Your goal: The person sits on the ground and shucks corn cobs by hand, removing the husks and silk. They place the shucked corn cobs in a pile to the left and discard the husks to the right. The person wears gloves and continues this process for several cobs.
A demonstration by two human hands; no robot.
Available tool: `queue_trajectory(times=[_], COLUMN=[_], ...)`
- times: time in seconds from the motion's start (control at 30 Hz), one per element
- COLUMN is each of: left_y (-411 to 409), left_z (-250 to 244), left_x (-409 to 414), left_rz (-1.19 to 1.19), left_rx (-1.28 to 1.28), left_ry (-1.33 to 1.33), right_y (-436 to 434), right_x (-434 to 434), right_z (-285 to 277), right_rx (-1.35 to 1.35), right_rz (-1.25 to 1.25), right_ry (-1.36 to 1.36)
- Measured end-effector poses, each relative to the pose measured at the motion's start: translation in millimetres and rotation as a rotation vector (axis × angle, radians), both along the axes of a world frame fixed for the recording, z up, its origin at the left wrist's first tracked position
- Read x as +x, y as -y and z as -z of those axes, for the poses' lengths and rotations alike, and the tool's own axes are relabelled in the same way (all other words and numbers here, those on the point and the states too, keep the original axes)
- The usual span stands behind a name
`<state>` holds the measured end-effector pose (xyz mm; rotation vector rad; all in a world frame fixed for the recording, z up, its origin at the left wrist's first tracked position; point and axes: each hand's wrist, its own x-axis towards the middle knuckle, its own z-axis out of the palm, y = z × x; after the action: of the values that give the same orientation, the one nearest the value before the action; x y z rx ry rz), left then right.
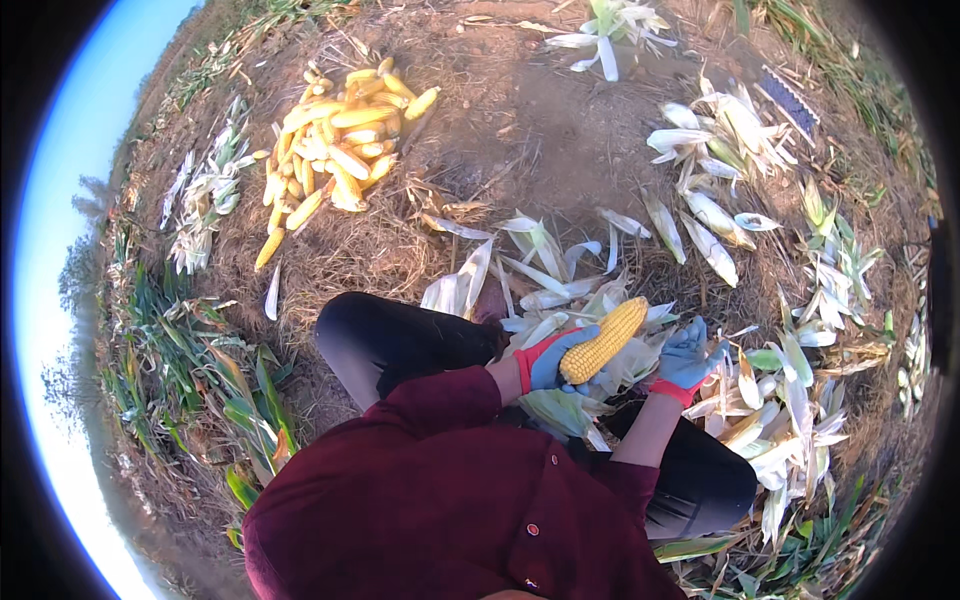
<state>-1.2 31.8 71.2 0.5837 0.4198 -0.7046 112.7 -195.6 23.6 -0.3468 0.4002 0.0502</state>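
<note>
A bare yellow corn cob (606,341) lies across the palm of my left hand (555,361), with the fingers curled under its lower end. That hand wears a blue-grey glove with a red cuff. My right hand (688,356), gloved the same way, is raised to the right of the cob, apart from it. Its fingers are partly spread and hold nothing that I can see. Beneath both hands, pale corn husks (551,300) cover the ground between my bent legs.
A heap of husked corn cobs (330,142) lies ahead on the left. Unhusked-looking ears (709,244) lie to the right, near a husk pile (787,435). A dark strip with a toothed edge (787,103) rests farther off. Green corn stalks (202,360) flank my left side.
</note>
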Motion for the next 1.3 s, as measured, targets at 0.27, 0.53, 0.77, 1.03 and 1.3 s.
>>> queue_trajectory(times=[0.27,0.53,0.77,1.03,1.3], left_y=[-122.1,-237.1,-49.5,-23.3,-22.8], left_z=[-36.1,-112.8,1.7,21.6,54.0], left_x=[41.6,86.8,19.1,42.1,52.2], left_rz=[-0.561,-1.144,-0.417,-0.332,-0.327], left_rx=[0.053,0.355,0.078,0.308,0.28], left_ry=[0.072,0.465,-0.033,0.016,-0.133], right_y=[5.6,-58.9,-69.6,-13.9,36.8], right_x=[4.8,4.0,51.2,201.9,288.0], right_z=[55.4,47.7,136.9,153.2,133.9], right_rx=[0.079,-0.042,-0.164,-1.537,-2.855], right_rz=[-0.031,-0.122,-0.126,0.091,-0.487], right_ry=[-0.258,-0.436,-0.476,-0.197,0.069])
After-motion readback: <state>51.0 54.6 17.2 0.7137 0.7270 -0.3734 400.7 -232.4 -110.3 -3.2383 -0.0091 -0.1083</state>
